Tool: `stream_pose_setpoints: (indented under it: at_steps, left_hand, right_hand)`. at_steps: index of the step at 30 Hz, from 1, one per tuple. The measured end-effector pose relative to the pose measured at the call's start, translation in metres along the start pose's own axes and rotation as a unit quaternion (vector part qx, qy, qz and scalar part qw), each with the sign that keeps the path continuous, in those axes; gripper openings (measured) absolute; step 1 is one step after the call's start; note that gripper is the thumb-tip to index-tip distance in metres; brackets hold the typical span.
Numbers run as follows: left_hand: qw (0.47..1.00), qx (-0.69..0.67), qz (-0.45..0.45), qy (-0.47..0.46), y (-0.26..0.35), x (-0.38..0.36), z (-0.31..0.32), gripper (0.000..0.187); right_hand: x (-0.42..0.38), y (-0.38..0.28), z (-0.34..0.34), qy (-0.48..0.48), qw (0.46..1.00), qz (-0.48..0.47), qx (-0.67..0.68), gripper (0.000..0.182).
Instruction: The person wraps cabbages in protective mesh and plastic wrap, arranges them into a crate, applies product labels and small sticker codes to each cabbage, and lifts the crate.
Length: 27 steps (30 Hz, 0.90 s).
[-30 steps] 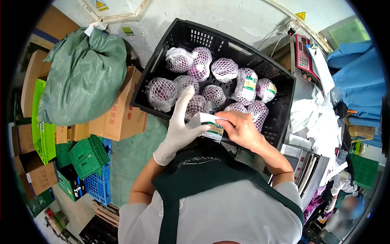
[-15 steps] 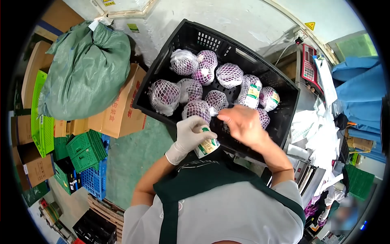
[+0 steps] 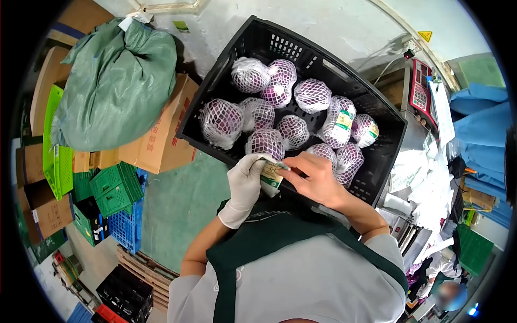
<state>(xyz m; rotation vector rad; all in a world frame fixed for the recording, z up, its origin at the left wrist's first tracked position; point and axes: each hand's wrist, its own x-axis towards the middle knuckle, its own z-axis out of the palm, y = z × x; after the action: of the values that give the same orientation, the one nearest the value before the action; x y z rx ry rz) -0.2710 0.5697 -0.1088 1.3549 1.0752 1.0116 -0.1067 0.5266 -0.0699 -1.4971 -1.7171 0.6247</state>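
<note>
My left hand, in a white glove, grips a roll of green-and-white labels in front of my apron. The bare right hand pinches the label edge at the roll's upper right side. Just beyond both hands is a black plastic crate holding several pieces of purple produce in white foam nets. A green-and-white label shows on one long netted piece and on another netted piece at the right.
A big green sack rests on cardboard boxes at left, near green crates and a blue pallet. To the right are a red scale and white plastic bags. Another person works at lower right.
My right hand has come down from over the crate to the label roll and now pinches its edge. More netted pieces show where that hand was. The view has shifted slightly.
</note>
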Motion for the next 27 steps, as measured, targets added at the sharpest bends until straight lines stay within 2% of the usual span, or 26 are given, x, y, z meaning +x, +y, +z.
stream_pose_setpoints:
  at_steps: [1, 2, 3, 4, 5, 6, 7, 8, 9, 10, 11, 12, 15, 16, 17, 18, 20, 21, 22, 23, 24, 26, 27]
  left_hand:
    - [1.000, 0.001, 0.000, 0.002, -0.002, -0.002, -0.003, 0.007]
    - [1.000, 0.002, 0.018, -0.008, -0.001, -0.003, -0.008, 0.004]
    - [0.999, 0.003, 0.034, -0.018, 0.000, -0.004, -0.011, 0.006]
    - [0.999, -0.038, -0.012, -0.008, 0.003, -0.004, -0.010, 0.016]
    - [0.999, -0.037, -0.012, -0.009, 0.008, -0.004, -0.012, 0.016]
    - [0.998, 0.021, -0.012, -0.063, 0.012, -0.003, -0.014, 0.018]
    - [0.990, 0.079, -0.012, -0.116, 0.014, -0.002, -0.015, 0.021]
    - [0.990, 0.064, 0.042, -0.118, 0.012, -0.002, -0.006, 0.032]
    - [0.982, 0.083, -0.026, -0.169, 0.019, -0.003, -0.007, 0.040]
    - [0.978, 0.087, -0.046, -0.186, 0.013, -0.009, -0.007, 0.040]
    - [0.973, 0.091, -0.066, -0.202, 0.004, -0.015, -0.008, 0.040]
    - [0.973, 0.092, -0.065, -0.202, 0.001, -0.017, -0.008, 0.040]
    - [0.990, -0.056, -0.119, -0.051, -0.001, -0.017, -0.011, 0.034]
    - [0.991, -0.053, -0.119, -0.039, 0.001, -0.015, -0.014, 0.032]
    - [0.991, -0.051, -0.118, -0.027, 0.004, -0.013, -0.016, 0.030]
    - [0.988, -0.098, -0.118, -0.002, 0.007, -0.012, -0.012, 0.027]
    - [0.993, -0.060, -0.105, -0.003, 0.003, -0.016, -0.015, 0.026]
    - [0.996, -0.021, -0.090, -0.006, 0.002, -0.018, -0.017, 0.026]
    - [0.994, 0.058, -0.096, -0.011, 0.003, -0.018, -0.018, 0.035]
    - [0.994, 0.058, -0.095, -0.011, 0.006, -0.017, -0.016, 0.035]
    - [0.993, 0.058, -0.087, -0.049, 0.014, -0.015, -0.011, 0.043]
    - [0.992, 0.016, -0.066, -0.102, 0.018, -0.012, 0.001, 0.063]
    - [0.985, 0.080, -0.065, -0.140, 0.010, -0.013, 0.001, 0.058]
  right_hand:
    - [0.002, -0.003, -0.003, 0.022, 0.995, -0.072, -0.061, 0.013]
    - [0.003, -0.011, -0.008, 0.000, 1.000, -0.025, -0.004, 0.011]
    - [0.004, -0.015, -0.010, 0.000, 1.000, -0.024, -0.003, 0.011]
    - [0.004, -0.017, -0.011, -0.012, 0.996, 0.044, 0.070, 0.009]
    - [0.003, -0.018, -0.012, -0.023, 0.983, 0.112, 0.143, 0.008]
    - [0.007, -0.011, -0.013, 0.004, 0.996, 0.033, 0.087, 0.005]
    - [0.007, 0.002, -0.013, 0.021, 0.999, 0.013, 0.044, 0.006]
    - [0.008, 0.014, -0.016, 0.017, 0.984, 0.106, 0.140, 0.010]
    - [0.022, 0.017, -0.029, 0.065, 0.935, 0.224, 0.266, 0.010]
    - [0.037, 0.040, -0.045, 0.114, 0.922, 0.250, 0.272, 0.004]
    - [0.056, 0.048, -0.067, 0.144, 0.937, 0.246, 0.201, 0.011]
    - [0.062, 0.058, -0.077, 0.157, 0.942, 0.213, 0.204, 0.016]
    - [0.047, 0.052, -0.060, -0.014, 0.926, 0.190, 0.326, 0.030]
    - [0.036, 0.050, -0.040, -0.076, 0.954, 0.129, 0.259, 0.037]
    - [0.026, 0.032, -0.029, -0.196, 0.955, 0.137, 0.176, 0.039]
    - [0.017, 0.010, -0.013, -0.201, 0.941, 0.170, 0.211, 0.036]
    - [0.004, -0.009, 0.000, -0.186, 0.950, 0.181, 0.172, 0.019]
    - [0.005, -0.015, -0.002, -0.172, 0.965, 0.153, 0.129, 0.013]
    - [0.006, -0.012, -0.001, -0.141, 0.976, 0.112, 0.119, 0.011]
    - [0.008, -0.005, 0.000, -0.110, 0.985, 0.072, 0.108, 0.010]
    - [0.013, 0.004, -0.001, -0.085, 0.990, 0.042, 0.102, 0.009]
    - [0.035, 0.019, -0.022, -0.078, 0.990, 0.076, 0.086, 0.006]
    - [0.044, 0.039, -0.031, -0.047, 0.986, 0.141, 0.077, 0.010]
